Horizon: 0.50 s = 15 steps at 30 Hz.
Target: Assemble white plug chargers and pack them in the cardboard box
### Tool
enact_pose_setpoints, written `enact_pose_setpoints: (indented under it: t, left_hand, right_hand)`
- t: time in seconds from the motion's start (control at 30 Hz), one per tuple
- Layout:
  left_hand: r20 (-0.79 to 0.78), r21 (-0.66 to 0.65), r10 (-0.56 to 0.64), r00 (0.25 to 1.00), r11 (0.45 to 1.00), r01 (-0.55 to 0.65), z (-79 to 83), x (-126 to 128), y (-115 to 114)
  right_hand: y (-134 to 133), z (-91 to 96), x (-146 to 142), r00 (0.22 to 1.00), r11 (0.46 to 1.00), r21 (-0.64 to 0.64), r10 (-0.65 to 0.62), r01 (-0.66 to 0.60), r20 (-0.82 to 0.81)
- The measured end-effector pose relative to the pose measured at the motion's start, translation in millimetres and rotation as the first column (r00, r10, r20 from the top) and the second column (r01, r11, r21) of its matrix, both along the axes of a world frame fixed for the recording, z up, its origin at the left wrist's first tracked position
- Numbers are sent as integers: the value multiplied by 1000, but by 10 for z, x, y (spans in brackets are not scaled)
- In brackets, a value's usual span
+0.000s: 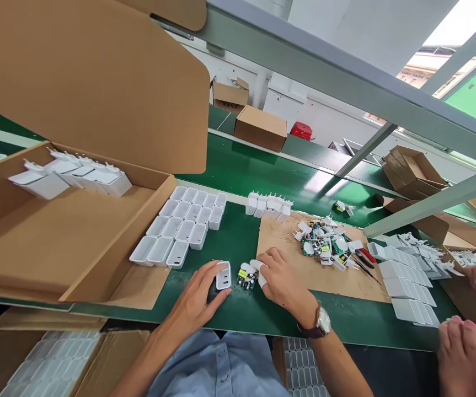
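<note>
My left hand (pixel 198 295) is closed around a white charger shell (pixel 223 275), held upright on the green table (pixel 238 242). My right hand (pixel 281 281), with a wristwatch, pinches a small circuit board with a white cap (pixel 249 274) just right of the shell. The two parts sit a few centimetres apart. A block of empty white shells (pixel 183 223) lies in rows behind my left hand. A pile of circuit boards and white parts (pixel 324 242) rests on a cardboard sheet (pixel 304 270) behind my right hand.
A large open cardboard box (pixel 55 231) with finished white chargers (pixel 72 173) stands at left. A row of plug parts (pixel 268 205) sits at the table's far edge. Red-handled pliers (pixel 364 256) lie by the pile. Another person's hands (pixel 465 353) work at right beside white shells (pixel 407 281).
</note>
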<state>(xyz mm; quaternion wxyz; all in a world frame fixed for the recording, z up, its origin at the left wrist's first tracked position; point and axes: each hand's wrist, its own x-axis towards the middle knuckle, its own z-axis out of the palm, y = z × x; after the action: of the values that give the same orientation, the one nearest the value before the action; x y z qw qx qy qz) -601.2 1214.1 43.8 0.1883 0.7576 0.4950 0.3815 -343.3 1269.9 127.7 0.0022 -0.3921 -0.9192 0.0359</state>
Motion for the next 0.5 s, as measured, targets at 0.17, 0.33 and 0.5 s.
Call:
enact_pose_setpoints:
  t: [0.17, 0.33, 0.5]
  left_hand:
    - [1, -31, -19, 1000, 999, 19, 16, 4, 7]
    - [-2, -60, -15, 1000, 998, 14, -45, 13, 42]
    - [-11, -96, -54, 998, 994, 52, 50, 9, 63]
  right_hand:
    - [-328, 19, 363, 982, 982, -23, -190, 190, 19]
    - [-496, -69, 532, 921, 955, -76, -298, 288, -249]
    - [-466, -339, 389, 880, 962, -45, -264, 268, -395]
